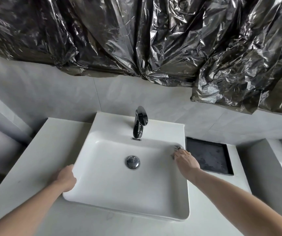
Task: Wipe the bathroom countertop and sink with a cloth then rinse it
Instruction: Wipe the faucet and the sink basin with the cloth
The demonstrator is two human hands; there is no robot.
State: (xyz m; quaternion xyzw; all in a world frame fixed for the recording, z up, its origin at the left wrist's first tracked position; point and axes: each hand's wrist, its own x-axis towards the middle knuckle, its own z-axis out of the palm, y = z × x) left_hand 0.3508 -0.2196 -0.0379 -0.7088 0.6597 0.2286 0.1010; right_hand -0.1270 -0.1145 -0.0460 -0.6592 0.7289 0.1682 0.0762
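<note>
**Cloth at the sink's far-right corner**

Our left hand (67, 178) rests open on the sink (102, 184)'s left rim. Farther in, our right hand (187, 161) presses the grey cloth (177, 149) flat-fingered into the far-right corner; the unwiped basin lies leftward, toward the faucet (140, 123).

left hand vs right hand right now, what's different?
The right hand presses a grey cloth against the sink at its far right inner corner; the left hand holds nothing and rests on the sink's left rim. The right hand's fingers lie flat over the cloth; the left hand's curl over the edge. Both touch the sink, both forearms bare.
</note>
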